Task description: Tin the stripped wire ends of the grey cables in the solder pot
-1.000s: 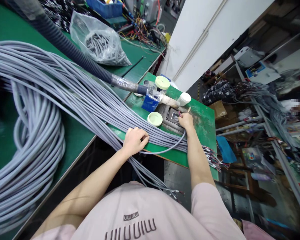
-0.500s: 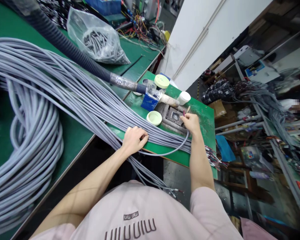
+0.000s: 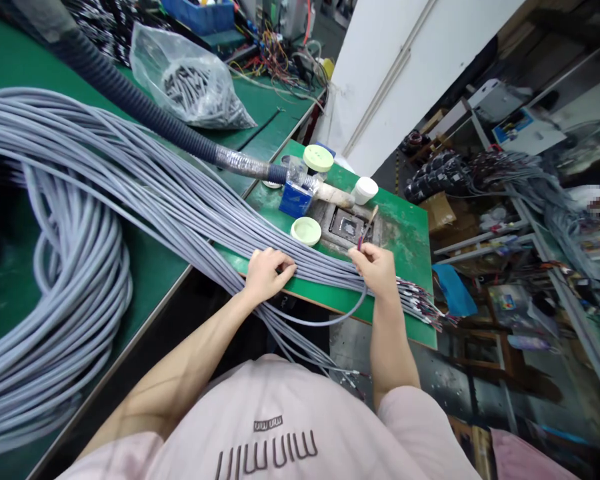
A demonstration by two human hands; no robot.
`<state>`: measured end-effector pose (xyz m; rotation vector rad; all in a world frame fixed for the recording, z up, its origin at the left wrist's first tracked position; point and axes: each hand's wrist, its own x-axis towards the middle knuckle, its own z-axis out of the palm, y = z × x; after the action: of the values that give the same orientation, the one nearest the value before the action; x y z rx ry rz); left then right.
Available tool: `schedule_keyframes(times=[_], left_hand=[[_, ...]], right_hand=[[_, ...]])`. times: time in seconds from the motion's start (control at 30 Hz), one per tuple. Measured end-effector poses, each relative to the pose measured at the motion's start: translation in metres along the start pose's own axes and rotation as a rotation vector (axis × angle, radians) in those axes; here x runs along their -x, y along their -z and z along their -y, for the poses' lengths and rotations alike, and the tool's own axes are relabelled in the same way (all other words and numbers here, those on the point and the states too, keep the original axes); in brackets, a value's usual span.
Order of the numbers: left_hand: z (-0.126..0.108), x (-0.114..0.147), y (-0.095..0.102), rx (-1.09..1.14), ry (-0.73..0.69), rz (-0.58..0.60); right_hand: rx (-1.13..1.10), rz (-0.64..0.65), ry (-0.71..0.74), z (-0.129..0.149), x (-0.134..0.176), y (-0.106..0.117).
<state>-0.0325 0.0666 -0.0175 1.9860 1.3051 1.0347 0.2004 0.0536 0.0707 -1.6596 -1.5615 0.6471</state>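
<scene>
My right hand (image 3: 377, 268) pinches the end of a grey cable (image 3: 347, 319), with short dark-red wires (image 3: 361, 241) sticking up past the fingertips. From there the cable sags in a loop back toward my left hand (image 3: 269, 273). That hand lies curled over the thick bundle of grey cables (image 3: 230, 220), its fingers closed on them. Just beyond my right hand, a square metal pot (image 3: 347, 225) with a shiny surface sits in a grimy frame. A thin stick (image 3: 371, 223) leans at the pot's near right corner. Stripped cable ends (image 3: 420, 300) lie right of my right wrist.
A ribbed hose (image 3: 155, 107) runs over the bundle to a nozzle (image 3: 335, 195) beside the pot. Around it stand a blue box (image 3: 295, 200), a pale green dish (image 3: 306, 231), a round lid (image 3: 319, 158) and a white cup (image 3: 365, 190). Behind lies a clear bag (image 3: 195, 83) of grey pieces.
My right hand has drawn back from the pot toward me, bringing the cable end with it. More of the pot and stick shows. My left hand stays on the bundle.
</scene>
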Motion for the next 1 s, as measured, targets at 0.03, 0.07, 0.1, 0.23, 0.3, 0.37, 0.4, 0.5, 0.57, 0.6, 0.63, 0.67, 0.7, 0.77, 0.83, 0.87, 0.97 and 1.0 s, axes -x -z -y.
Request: schedule_keyframes(times=[0.03,0.07,0.1,0.23,0.3,0.37,0.4,0.5,0.57,0.6,0.63,0.67,0.7,0.77,0.83,0.87,0.97,1.0], left_hand=[[-0.003,0.003,-0.002,0.118,0.043,-0.043],[-0.006,0.006,-0.004,0.252,0.092,-0.088],[-0.011,0.009,-0.007,0.397,0.145,-0.128],[-0.036,0.024,-0.027,0.920,0.345,-0.085],[-0.049,0.029,-0.037,1.119,0.426,-0.025],[-0.059,0.033,-0.045,1.248,0.488,0.000],[-0.064,0.034,-0.048,1.291,0.515,0.000],[-0.072,0.037,-0.054,1.358,0.575,-0.020],[-0.074,0.037,-0.054,1.365,0.583,-0.013],[-0.074,0.037,-0.053,1.364,0.579,0.002],[-0.074,0.036,-0.050,1.364,0.574,0.020],[-0.074,0.035,-0.046,1.366,0.569,0.029],[-0.074,0.033,-0.042,1.368,0.568,0.027],[-0.075,0.031,-0.033,1.355,0.563,-0.001],[-0.077,0.030,-0.027,1.318,0.546,0.020],[-0.078,0.031,-0.025,1.303,0.540,0.065],[-0.082,0.034,-0.029,1.337,0.573,0.240],[-0.082,0.036,-0.031,1.374,0.597,0.271]], right_hand=[[-0.058,0.009,-0.018,0.001,0.008,-0.006],[-0.116,0.019,-0.035,0.002,0.016,-0.011],[-0.173,0.028,-0.050,0.002,0.023,-0.017],[-0.325,0.056,-0.104,0.006,0.047,-0.033],[-0.353,0.067,-0.112,0.007,0.056,-0.037],[-0.359,0.077,-0.098,0.007,0.063,-0.039],[-0.358,0.079,-0.089,0.006,0.065,-0.040],[-0.357,0.078,-0.071,0.003,0.071,-0.041],[-0.358,0.086,-0.075,0.002,0.074,-0.040],[-0.361,0.104,-0.080,0.001,0.076,-0.039],[-0.367,0.132,-0.086,0.000,0.079,-0.038],[-0.374,0.167,-0.091,-0.001,0.082,-0.037],[-0.377,0.202,-0.092,-0.003,0.086,-0.035],[-0.357,0.232,-0.077,-0.006,0.094,-0.033],[-0.323,0.211,-0.035,-0.007,0.103,-0.032],[-0.310,0.203,-0.008,-0.007,0.107,-0.032],[-0.307,0.208,0.059,-0.006,0.114,-0.034],[-0.314,0.203,0.061,-0.005,0.115,-0.035]])
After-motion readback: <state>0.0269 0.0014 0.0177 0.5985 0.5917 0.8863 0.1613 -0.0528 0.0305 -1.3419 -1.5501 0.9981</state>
